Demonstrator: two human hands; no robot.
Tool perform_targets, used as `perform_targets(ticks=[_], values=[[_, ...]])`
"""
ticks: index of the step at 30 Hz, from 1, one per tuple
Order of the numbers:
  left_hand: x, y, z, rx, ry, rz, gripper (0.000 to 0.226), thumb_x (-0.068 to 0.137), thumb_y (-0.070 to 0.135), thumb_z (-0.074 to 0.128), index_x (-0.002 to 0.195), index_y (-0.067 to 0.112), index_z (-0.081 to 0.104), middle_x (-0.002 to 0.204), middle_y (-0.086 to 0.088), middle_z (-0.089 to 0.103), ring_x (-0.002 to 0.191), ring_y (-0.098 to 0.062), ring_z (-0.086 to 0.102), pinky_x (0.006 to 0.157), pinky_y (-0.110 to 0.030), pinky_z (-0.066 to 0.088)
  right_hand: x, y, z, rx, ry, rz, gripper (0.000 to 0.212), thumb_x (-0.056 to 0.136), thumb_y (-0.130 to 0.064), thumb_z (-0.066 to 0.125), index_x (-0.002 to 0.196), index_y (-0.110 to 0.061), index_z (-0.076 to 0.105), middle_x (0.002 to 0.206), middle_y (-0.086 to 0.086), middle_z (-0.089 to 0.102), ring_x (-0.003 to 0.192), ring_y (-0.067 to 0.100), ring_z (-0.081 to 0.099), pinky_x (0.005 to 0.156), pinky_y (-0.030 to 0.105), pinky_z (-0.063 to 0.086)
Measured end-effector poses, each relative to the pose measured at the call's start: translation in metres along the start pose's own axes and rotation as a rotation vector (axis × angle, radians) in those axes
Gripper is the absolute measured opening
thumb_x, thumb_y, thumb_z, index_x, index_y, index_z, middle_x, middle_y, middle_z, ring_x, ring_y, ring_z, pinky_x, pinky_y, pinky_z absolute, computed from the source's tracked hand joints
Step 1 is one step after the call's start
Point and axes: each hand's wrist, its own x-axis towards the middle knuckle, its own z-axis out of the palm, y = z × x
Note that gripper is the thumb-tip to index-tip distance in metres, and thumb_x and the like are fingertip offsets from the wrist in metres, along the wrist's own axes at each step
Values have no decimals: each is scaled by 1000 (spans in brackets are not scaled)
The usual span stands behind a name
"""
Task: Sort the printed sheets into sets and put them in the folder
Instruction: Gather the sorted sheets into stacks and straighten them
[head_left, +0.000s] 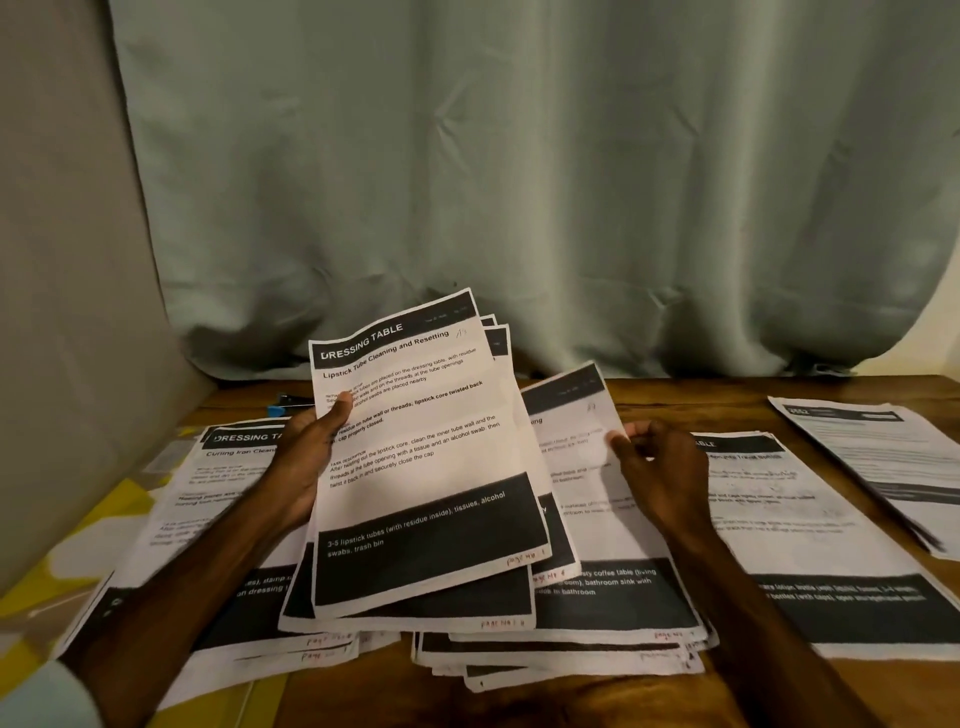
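My left hand (306, 457) grips a fanned bunch of printed sheets (426, 467) by its left edge, thumb on the front page headed "DRESSING TABLE". The bunch is raised and tilted above the table. My right hand (660, 467) pinches the right edge of one sheet (576, 415) that sticks out behind the bunch. Under the hands lie several piles of printed sheets: one at the left (208, 493), one in the middle (597, 613), one on the right (810, 519). I see no folder that I can identify.
A further pile of sheets (872, 457) lies at the far right of the wooden table (519, 701). A small blue object (278, 410) sits at the back left. A yellow patterned cloth (78, 561) covers the left side. A grey-green curtain (519, 182) hangs behind.
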Motion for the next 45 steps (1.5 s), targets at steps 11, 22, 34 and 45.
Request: perform_targets(ticks=[11,22,34,45], values=[[-13,2,14,129,-10,115,26,99,37,61,114,17,67,100,-8,79,83,-26,77,62,-35,63,-4,-10,5,398,12,44,17,98,-23,65,106,-8,65,103,1,73,85,11,69,76,31,57],[-15,-12,27,252,14,128,25,100,41,59,117,24,64,98,0,78,80,-18,76,60,-28,58,-28,-41,24,732,-187,179,21,98,-18,63,118,-11,61,101,4,79,86,23,77,67,37,63],[-13,-20,30,314,0,114,31,102,41,55,125,22,62,107,-3,74,92,-23,71,67,-33,54,-31,-44,32,677,-261,258,30,97,-31,65,125,-21,61,99,1,79,90,24,77,82,50,62],[-5,-8,11,154,33,73,19,101,37,58,111,23,65,93,-4,79,70,-21,76,55,-33,62,5,10,-4,-24,-121,89,25,90,3,69,87,-23,66,87,-4,69,84,13,68,84,34,60]])
